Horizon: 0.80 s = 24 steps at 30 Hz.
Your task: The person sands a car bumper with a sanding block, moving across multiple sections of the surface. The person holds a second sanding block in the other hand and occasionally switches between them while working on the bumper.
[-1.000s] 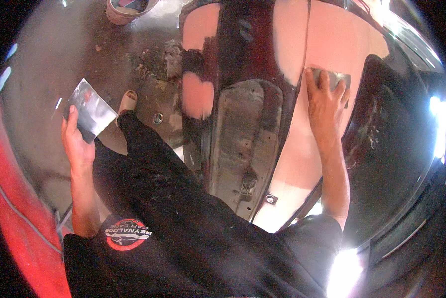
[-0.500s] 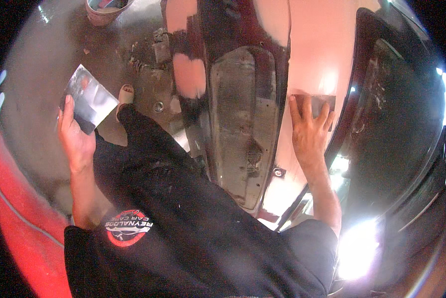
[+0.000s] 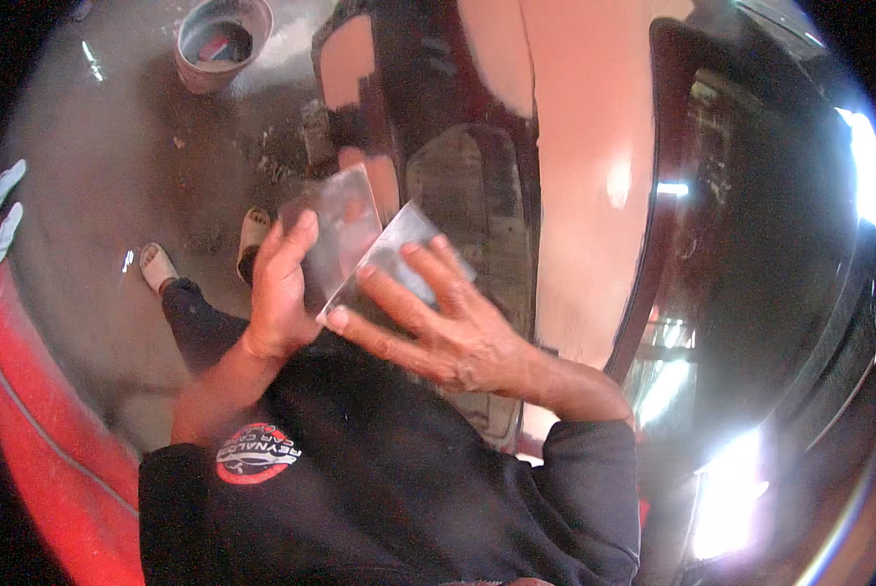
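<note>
In front of my chest, my left hand (image 3: 280,305) holds a thin, shiny rectangular plate (image 3: 338,223) by its lower left side, thumb lying on it. My right hand (image 3: 448,337) has its fingers spread over a second flat spreader plate (image 3: 395,244), gripping it. The two plates meet or overlap along their edges; exactly how they touch I cannot tell. To the right of them is a dark vehicle body panel (image 3: 467,186) and a long strip coated in smooth pink filler (image 3: 589,127). Neither hand touches the vehicle.
A bucket (image 3: 196,73) with dark contents and something red stands on the floor at the upper left. White slippers (image 3: 6,232) lie near a red car body (image 3: 42,459). Dark glossy window glass (image 3: 750,254) curves along the right. My sandalled feet (image 3: 155,266) are on the floor.
My right hand has left the pink strip with its plate and come over to the left plate. My left hand has moved right and inward. The view has shifted too.
</note>
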Available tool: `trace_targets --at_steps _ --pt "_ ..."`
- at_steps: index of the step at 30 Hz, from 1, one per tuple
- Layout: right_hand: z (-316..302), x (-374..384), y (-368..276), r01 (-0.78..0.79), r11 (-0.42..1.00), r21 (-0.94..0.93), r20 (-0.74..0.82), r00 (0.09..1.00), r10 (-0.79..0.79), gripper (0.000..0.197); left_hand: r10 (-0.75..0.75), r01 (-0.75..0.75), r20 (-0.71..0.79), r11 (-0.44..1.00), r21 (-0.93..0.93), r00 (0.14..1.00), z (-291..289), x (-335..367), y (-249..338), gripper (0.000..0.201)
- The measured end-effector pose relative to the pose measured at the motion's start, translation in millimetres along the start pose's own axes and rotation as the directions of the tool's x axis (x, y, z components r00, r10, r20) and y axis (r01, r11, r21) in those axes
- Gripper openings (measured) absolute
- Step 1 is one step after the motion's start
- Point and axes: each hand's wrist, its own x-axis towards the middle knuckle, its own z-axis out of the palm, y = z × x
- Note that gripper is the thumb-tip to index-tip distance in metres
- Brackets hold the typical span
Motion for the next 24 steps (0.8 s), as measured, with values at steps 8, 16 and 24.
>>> trace_targets --at_steps 8,16,24 --pt "-45 14 39 -0.331 0.929 -0.165 -0.127 0.941 0.312 0.084 0.301 -0.305 0.063 0.949 0.078 0.952 28 -5 35 0.033" --pt "-88 21 63 -0.272 0.961 -0.057 0.048 0.96 0.275 0.065 0.66 -0.647 -0.087 0.75 0.139 0.746 44 37 78 0.028" --pt "-180 72 204 -0.41 0.254 -0.876 -0.349 0.903 0.251 0.06 0.527 -0.489 -0.237 0.849 0.2 0.817 -40 20 84 0.028"
